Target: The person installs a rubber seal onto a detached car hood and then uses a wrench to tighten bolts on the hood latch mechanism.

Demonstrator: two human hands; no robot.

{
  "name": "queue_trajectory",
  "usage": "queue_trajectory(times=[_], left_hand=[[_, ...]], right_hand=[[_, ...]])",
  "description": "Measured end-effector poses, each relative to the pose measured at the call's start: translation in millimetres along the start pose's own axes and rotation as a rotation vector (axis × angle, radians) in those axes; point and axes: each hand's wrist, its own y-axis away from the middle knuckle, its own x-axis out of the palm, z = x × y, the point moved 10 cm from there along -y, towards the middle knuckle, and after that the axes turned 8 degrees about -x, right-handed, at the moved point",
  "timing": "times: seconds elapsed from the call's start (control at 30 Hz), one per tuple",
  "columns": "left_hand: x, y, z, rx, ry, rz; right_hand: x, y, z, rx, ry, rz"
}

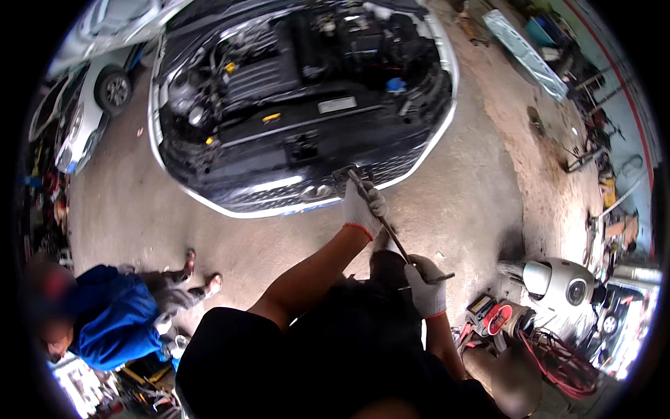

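Note:
A long, thin metal rod [392, 234] runs slantwise between my two gloved hands, in front of a car with its engine bay exposed. My left hand [363, 204], in a white glove with an orange cuff, is wrapped round the rod's upper part. A dark, squarish piece [342, 174] shows at the rod's far end, by the car's front grille [387, 174]; whether it is joined to the rod I cannot tell. Lower down, my right hand [426, 288], gloved alike, closes round the near end, where a short crossbar sticks out on both sides.
The engine bay [258, 77] lies ahead. A person in blue [115, 318] is low at the left, legs stretched toward the car. A white car [87, 105] stands far left. At right are a scooter [558, 281], a coiled red hose [558, 359] and a long silvery panel [525, 54].

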Motion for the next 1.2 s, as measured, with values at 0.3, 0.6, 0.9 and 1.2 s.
queue_trajectory(times=[0.3,0.6,0.9,1.2], left_hand=[[154.1,-109.0,255.8,-0.385,-0.19,0.431],[238.1,-258.6,414.0,-0.495,-0.031,0.485],[375.4,-452.2,445.2,-0.467,0.337,0.517],[593.6,-615.7,427.9,-0.479,0.485,0.695]], right_hand=[[-234.9,-3.9,15.4,-0.2,0.122,-0.484],[-455.4,-102.1,62.1,-0.349,0.353,-0.446],[-556.0,-340.9,102.9,-0.605,0.701,-0.263],[-634.7,-571.9,195.8,-0.753,0.85,-0.031]])
